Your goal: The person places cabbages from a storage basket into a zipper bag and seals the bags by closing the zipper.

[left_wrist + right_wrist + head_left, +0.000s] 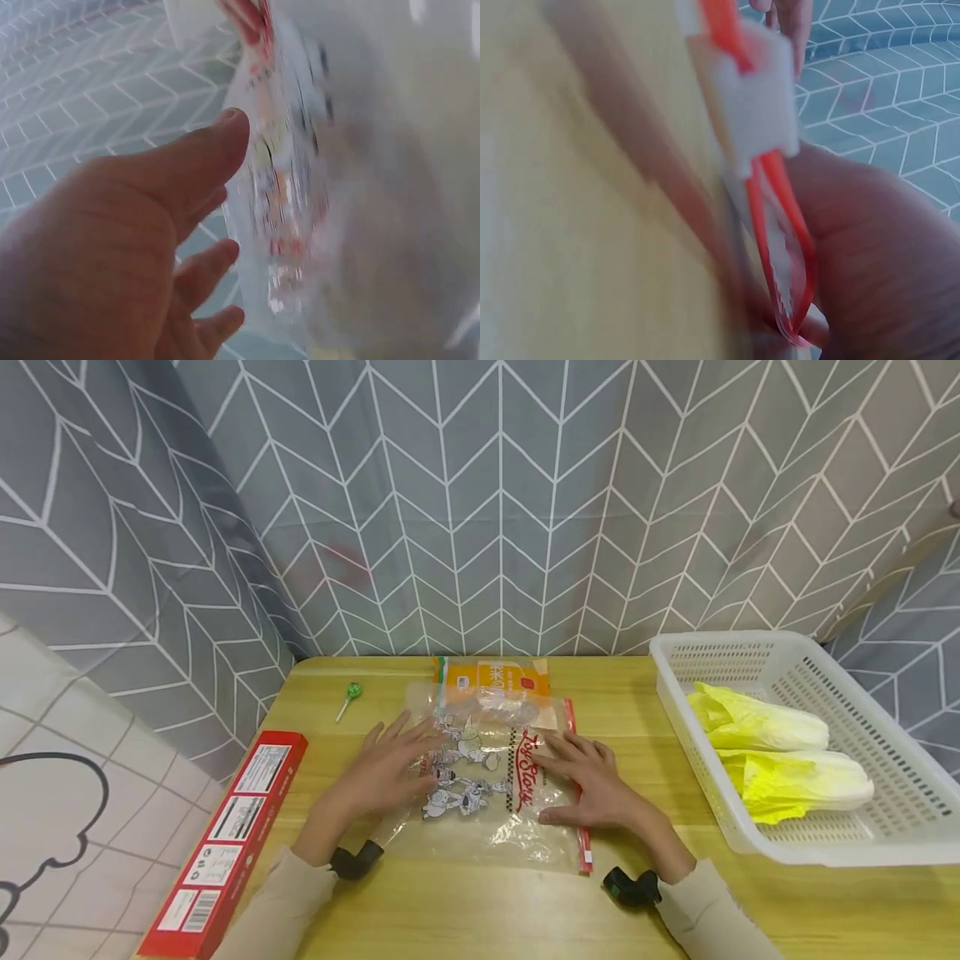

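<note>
A clear plastic zip bag (480,831), printed with cartoon figures and red lettering, lies flat on the wooden table. My left hand (390,764) rests on its left part with the fingers spread. On the right part, near the red zip edge (584,843), lies my right hand (588,785), its fingers also spread. The left wrist view shows the left thumb (217,146) extended beside the blurred bag. In the right wrist view, a white zip slider (757,97) sits on the red zip, which gapes below it next to the right hand.
An orange food packet (498,677) lies partly under the bag's far side. A green lollipop (354,691) is at the back left, and a long red box (232,835) lies along the left edge. At right, a white plastic basket (900,760) holds two cabbages (802,781).
</note>
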{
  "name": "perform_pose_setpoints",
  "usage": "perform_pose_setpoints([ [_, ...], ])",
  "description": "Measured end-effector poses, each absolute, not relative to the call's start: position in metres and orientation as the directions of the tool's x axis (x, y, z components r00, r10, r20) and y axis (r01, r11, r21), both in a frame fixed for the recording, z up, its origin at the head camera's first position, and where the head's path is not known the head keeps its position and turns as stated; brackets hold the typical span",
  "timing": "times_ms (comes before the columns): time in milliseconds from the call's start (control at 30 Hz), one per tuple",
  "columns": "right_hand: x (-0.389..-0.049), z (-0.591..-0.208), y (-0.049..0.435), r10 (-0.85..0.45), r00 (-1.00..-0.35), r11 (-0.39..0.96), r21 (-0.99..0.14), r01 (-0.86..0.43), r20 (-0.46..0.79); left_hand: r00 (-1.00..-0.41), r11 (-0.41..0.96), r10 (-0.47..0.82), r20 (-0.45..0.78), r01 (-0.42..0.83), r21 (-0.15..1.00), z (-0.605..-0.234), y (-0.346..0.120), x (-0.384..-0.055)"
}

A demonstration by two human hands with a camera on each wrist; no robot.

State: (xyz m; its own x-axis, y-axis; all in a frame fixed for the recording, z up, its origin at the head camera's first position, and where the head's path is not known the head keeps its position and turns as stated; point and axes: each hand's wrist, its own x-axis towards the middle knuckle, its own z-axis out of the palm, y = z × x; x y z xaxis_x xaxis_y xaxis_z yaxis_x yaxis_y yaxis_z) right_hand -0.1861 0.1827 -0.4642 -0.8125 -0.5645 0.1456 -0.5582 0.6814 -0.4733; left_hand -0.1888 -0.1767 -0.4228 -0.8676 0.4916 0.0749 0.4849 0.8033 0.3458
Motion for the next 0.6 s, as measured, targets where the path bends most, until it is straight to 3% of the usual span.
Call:
perform_pose_setpoints([
  [233, -0.183, -0.470, 0.178, -0.518, -0.833, 0.691, -0.479, -0.541, 0.193, -0.843, 0.774, 0.526, 0.113, 0.530, 0.347, -0.436, -0.156, -0.174],
  [600, -0.185, -0.475, 0.176, -0.494, -0.816, 0.632, -0.521, -0.573, 0.299, -0.848, 0.794, 0.530, 0.024, 0.506, 0.335, -0.457, -0.148, -0.168],
])
